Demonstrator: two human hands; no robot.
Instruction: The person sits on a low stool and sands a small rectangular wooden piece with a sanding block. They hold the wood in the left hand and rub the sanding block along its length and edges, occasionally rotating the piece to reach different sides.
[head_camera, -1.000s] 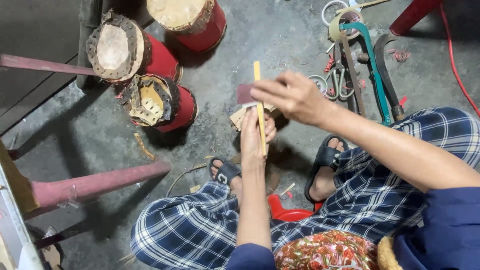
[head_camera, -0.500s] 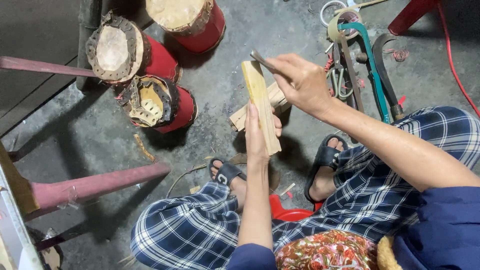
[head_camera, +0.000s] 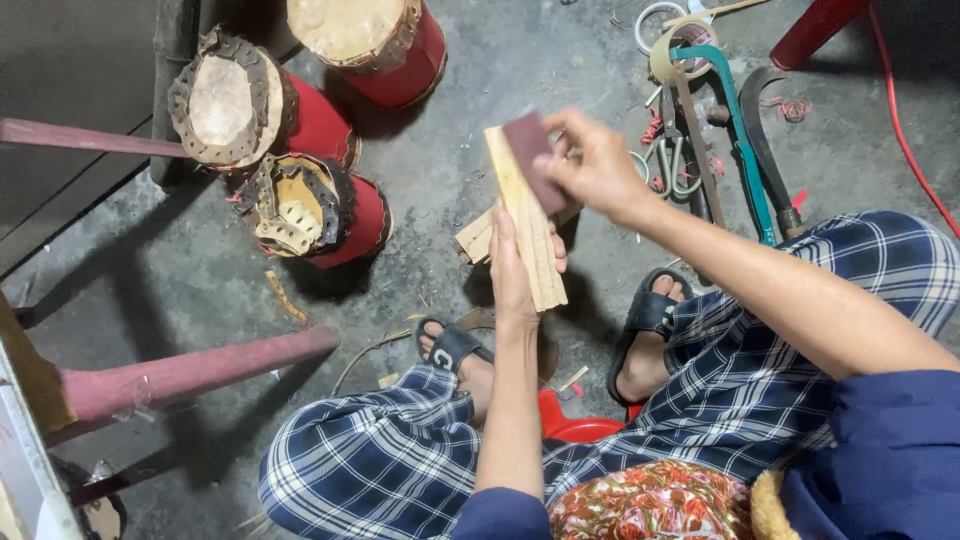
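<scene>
1. Where the head camera looks down, I see a rough grey concrete floor (head_camera: 500, 90), stained and littered with thin slivers and scraps.
2. Three small drums stand upper left, red-bodied: one (head_camera: 365, 35) at the top edge, one (head_camera: 225, 105) below and left of it with a pale skin ringed by dark lacing, and a third (head_camera: 310, 210) with its head torn open.
3. Dull red legs (head_camera: 190, 370) of some furniture cross the left side; a dark wall or panel fills the upper-left corner.
4. Upper right lies a cluster of tools (head_camera: 715, 150): a teal-handled piece, a curved dark blade, loops of wire, a tape ring. A red cord (head_camera: 905, 130) runs along the right edge.
5. The person sits low, in blue plaid trousers (head_camera: 720, 400) and black sandals (head_camera: 650, 315), on a red stool (head_camera: 575, 430) glimpsed between the knees.
6. The left hand (head_camera: 515, 265) is closed around the lower part of a flat pale wooden strip (head_camera: 525, 215), holding it upright and slightly tilted, in front of the knees, above the floor.
7. The right hand (head_camera: 595, 165) pinches a small dark reddish sanding pad (head_camera: 530, 150) against the strip's upper end; pad and wood are touching.
8. More pale wood pieces (head_camera: 475, 235) lie on the floor just behind the held strip.
</scene>
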